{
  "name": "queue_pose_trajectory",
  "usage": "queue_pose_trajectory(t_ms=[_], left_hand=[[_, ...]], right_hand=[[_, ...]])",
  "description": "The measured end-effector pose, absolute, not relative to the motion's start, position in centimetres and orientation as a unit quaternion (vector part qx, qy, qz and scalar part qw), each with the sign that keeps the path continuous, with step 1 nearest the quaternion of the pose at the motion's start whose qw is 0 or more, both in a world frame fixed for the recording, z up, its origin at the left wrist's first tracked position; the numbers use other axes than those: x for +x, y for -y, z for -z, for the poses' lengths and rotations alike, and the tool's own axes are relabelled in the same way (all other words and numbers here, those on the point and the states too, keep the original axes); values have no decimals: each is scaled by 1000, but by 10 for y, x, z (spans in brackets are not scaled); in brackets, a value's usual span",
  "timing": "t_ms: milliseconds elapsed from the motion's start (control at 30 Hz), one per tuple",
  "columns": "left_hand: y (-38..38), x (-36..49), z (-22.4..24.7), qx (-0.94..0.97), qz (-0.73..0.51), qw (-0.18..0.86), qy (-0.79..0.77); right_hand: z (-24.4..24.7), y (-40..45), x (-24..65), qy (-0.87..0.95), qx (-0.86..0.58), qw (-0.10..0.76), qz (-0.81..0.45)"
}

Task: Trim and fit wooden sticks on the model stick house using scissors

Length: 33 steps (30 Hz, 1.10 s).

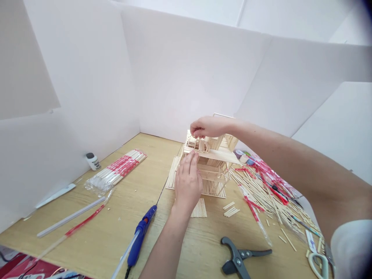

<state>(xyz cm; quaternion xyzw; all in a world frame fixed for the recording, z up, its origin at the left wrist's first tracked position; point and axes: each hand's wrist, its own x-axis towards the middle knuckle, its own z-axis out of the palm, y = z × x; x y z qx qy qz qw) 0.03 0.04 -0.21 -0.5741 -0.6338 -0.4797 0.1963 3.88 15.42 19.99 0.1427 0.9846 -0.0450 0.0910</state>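
A multi-storey model house of thin wooden sticks [210,174] stands on a flat stick panel in the middle of the wooden table [107,240]. My right hand [207,127] comes in from the right and its curled fingers grip the model's top corner. My left hand [187,184] rises from the bottom, with straight, slightly parted fingers resting against the model's front beam. A blue hot glue gun [142,234] lies just left of my left wrist, its black cord running up toward the model.
Loose sticks and red-banded wrappers [261,197] spread across the right side, near black-handled cutters [236,257] and white-handled scissors [318,266]. At left lie a wrapped stick bundle [116,172], a small bottle [93,161] and glue sticks [71,216]. White boards [186,69] wall the table.
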Motion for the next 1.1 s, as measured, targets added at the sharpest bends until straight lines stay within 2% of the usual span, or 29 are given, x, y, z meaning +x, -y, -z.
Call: queue_pose_trajectory(t_ms=[200,300,500,833,1100], left_hand=[[-1,0,4,-573,474,198,638],[-2,1,5,-570,481,199,636],[-2,-2,5,-567,491,190,634],[-5,-6,8,-574,506,180,618],[-5,-5,10,-575,502,167,624]], right_hand=[[-209,-151,38,-984,172,-16,51],[-212,-147,38,-987,148,-35,53],[-198,-140,41,-982,172,7,-82],[-178,-124,34,-972,159,134,-109],[-179,-120,28,-970,149,151,-120]])
